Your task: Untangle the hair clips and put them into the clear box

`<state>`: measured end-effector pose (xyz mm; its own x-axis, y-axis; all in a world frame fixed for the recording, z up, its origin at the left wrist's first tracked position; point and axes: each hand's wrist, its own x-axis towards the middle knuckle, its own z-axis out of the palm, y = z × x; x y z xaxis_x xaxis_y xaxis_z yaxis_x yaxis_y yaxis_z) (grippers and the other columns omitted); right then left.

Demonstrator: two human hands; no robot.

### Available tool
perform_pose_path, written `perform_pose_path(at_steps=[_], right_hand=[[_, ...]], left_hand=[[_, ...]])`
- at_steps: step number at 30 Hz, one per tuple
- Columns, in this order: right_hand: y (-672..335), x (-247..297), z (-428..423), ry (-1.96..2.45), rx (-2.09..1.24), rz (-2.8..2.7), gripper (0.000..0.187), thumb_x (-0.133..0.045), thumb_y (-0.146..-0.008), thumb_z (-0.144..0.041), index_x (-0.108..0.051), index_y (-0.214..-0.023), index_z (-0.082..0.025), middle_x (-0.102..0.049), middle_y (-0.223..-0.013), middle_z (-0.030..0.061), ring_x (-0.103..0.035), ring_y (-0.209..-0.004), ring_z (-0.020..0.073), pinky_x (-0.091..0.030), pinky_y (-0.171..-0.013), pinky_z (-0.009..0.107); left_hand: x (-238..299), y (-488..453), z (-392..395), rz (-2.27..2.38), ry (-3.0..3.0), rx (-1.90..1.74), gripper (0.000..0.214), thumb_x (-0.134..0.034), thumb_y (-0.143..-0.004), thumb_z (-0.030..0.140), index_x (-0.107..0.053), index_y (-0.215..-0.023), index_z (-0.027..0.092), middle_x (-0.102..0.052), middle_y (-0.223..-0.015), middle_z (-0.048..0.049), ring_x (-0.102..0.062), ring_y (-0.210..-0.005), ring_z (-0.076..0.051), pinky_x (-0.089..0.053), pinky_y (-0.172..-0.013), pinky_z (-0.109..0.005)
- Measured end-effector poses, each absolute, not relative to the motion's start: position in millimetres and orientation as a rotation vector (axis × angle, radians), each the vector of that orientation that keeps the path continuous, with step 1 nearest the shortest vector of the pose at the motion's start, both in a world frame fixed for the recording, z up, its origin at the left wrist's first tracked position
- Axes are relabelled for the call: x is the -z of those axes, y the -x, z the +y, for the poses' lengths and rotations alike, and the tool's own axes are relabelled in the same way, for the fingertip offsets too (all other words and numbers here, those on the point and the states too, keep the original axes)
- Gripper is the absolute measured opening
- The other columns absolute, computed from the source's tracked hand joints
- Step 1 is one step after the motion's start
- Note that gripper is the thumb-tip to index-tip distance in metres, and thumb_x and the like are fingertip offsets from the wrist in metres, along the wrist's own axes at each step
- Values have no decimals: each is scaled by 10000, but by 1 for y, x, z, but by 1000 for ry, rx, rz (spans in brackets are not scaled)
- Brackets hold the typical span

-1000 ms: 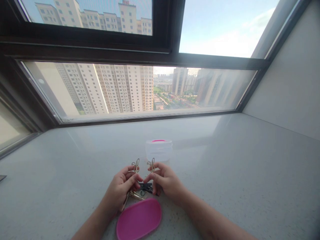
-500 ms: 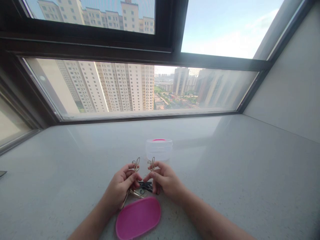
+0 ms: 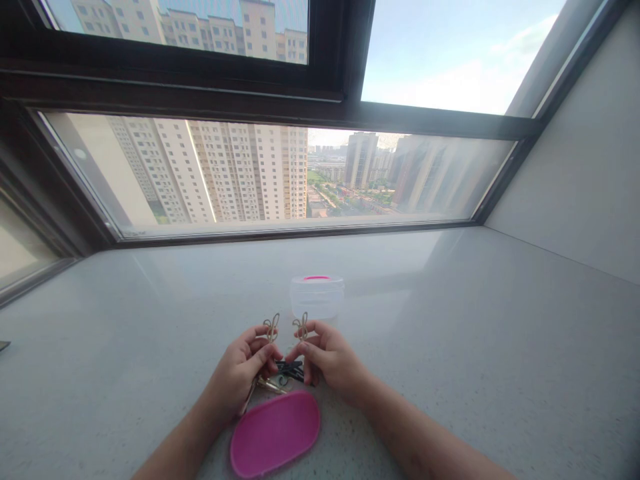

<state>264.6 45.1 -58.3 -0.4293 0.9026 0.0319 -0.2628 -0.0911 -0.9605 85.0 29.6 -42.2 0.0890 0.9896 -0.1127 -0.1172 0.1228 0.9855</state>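
My left hand (image 3: 253,353) pinches a gold-coloured wire clip (image 3: 271,325) with looped ends between thumb and fingers, holding it upright. A similar gold-coloured wire clip (image 3: 301,325) stands upright in the closed fingers of my right hand (image 3: 325,353). The two clips are side by side and apart. Below and between my hands lie several black clips (image 3: 291,369), partly covered by the fingers. Gold-coloured clips (image 3: 271,385) lie near them, partly hidden by my left hand. Closest to me is a pink oval lid or shallow tray (image 3: 275,435).
Just beyond my hands stands a clear plastic box (image 3: 317,297) with a pink strip on top. Everything rests on a pale speckled sill (image 3: 450,347). A dark-framed window (image 3: 280,237) runs along the back, and a small dark object (image 3: 4,345) shows at the left edge.
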Motion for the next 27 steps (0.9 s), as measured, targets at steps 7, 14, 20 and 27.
perform_pose_path(at_steps=[7,14,20,27], right_hand=[[-265,56,44,798,-1674,-1280,439,-689,-725,-515,-479,-919,-182,-720,-715,34,-524,-356,82,-334,-338,166],[-264,59,45,783,-1671,-1284,438,-681,-731,-513,-481,-935,-181,-723,-724,41,-524,-356,84,-333,-334,166],[-264,61,46,776,-1677,-1272,435,-686,-727,-515,-483,-924,-185,-718,-721,33,-518,-355,80,-333,-336,165],[-263,59,45,758,-1685,-1269,424,-685,-733,-509,-478,-912,-185,-709,-696,23,-508,-346,72,-328,-328,156]], left_hand=[[44,-84,31,1111,-1074,-1121,449,-764,-650,376,-557,-981,155,-680,-653,-10,-576,-523,-136,-412,-511,-239],[48,-82,29,1104,-1090,-1125,421,-760,-666,360,-565,-978,157,-686,-669,-13,-576,-519,-133,-409,-504,-235],[50,-82,32,1088,-1102,-1123,403,-761,-674,365,-575,-971,166,-696,-684,-16,-577,-518,-125,-413,-494,-222],[48,-83,32,1070,-1110,-1106,388,-760,-682,397,-572,-932,167,-696,-674,-16,-567,-517,-115,-406,-484,-203]])
